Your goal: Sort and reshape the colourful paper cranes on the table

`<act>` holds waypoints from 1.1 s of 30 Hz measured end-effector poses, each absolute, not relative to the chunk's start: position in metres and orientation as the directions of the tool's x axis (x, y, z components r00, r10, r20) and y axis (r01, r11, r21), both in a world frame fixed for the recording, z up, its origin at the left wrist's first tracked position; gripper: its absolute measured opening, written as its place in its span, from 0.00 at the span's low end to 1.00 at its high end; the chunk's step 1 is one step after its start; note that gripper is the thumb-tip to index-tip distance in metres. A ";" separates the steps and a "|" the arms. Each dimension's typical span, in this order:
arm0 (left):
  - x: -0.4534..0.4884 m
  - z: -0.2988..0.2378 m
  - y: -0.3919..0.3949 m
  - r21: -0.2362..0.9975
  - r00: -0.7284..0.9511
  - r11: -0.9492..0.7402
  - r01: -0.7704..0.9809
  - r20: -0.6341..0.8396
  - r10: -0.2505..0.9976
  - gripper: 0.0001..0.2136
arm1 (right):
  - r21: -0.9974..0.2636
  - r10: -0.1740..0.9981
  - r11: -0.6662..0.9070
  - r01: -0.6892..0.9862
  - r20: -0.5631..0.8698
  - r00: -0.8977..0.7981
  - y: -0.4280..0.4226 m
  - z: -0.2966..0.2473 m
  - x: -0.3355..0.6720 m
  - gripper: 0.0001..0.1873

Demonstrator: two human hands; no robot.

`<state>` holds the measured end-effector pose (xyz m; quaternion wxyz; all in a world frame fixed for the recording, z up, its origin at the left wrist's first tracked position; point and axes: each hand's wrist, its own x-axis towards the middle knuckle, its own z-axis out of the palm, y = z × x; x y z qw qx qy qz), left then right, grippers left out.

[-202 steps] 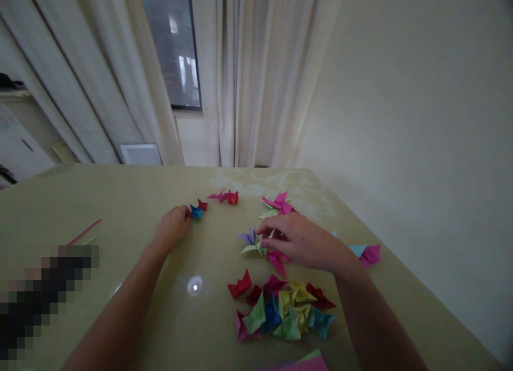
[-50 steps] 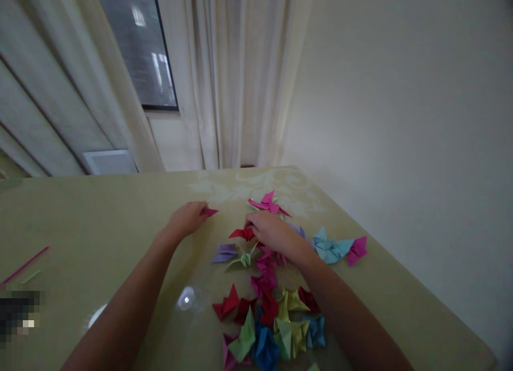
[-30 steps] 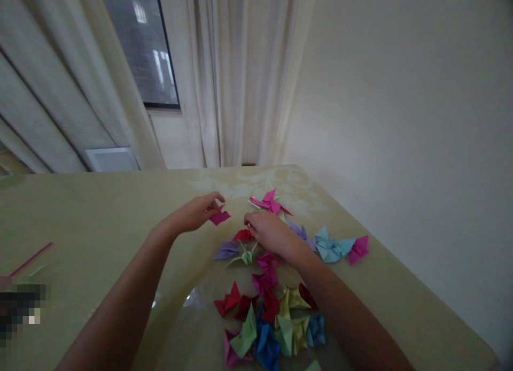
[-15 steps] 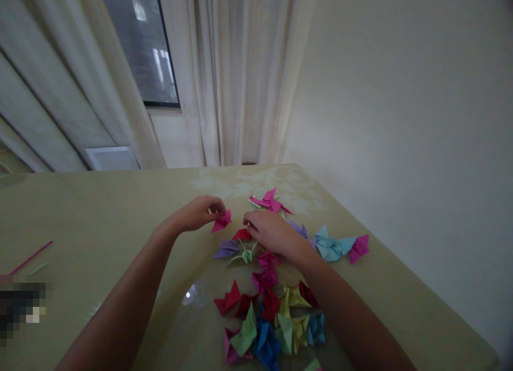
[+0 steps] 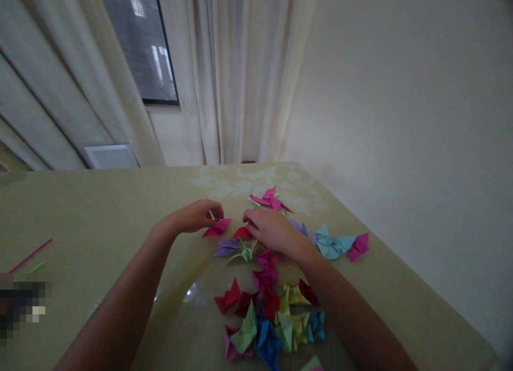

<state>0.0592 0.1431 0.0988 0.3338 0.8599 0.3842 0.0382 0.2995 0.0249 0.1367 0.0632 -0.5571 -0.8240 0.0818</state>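
My left hand (image 5: 197, 215) is over the table with its fingers bent down, pinching the top of a bright pink origami crane (image 5: 217, 228), which rests at or just above the tabletop. Close by on the right, my right hand (image 5: 267, 226) curls over a red origami crane (image 5: 241, 232), its fingertips against it and partly hidden. Below lie a lavender origami crane (image 5: 226, 247) and a pale green one (image 5: 246, 253). Magenta folded papers (image 5: 266, 275) run down from beneath my right wrist.
Pink and pale green folded paper (image 5: 270, 201) lies beyond my right hand. Light blue (image 5: 332, 245) and magenta (image 5: 359, 247) pieces lie to the right, with several coloured cranes (image 5: 267, 343) nearer me. A thin pink strip (image 5: 31, 255) is at left. A wall borders the table's right side.
My left hand has lowered slightly, and the pink crane has come down and a little left, now spread flatter. My right hand stays nearly still over the red crane.
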 end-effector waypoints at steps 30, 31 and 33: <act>0.081 0.228 -0.004 0.311 0.728 -0.888 0.338 0.512 0.456 0.17 | -0.225 0.764 0.560 0.797 0.511 -0.393 0.007 0.188 0.335 0.18; 0.077 0.230 -0.011 0.287 0.706 -0.906 0.312 0.568 0.424 0.18 | -0.208 0.720 0.609 0.765 0.551 -0.423 -0.010 0.197 0.330 0.18; 0.066 0.232 -0.020 0.245 0.647 -0.931 0.270 0.670 0.364 0.20 | -0.114 0.578 0.733 0.670 0.623 -0.526 -0.052 0.212 0.315 0.19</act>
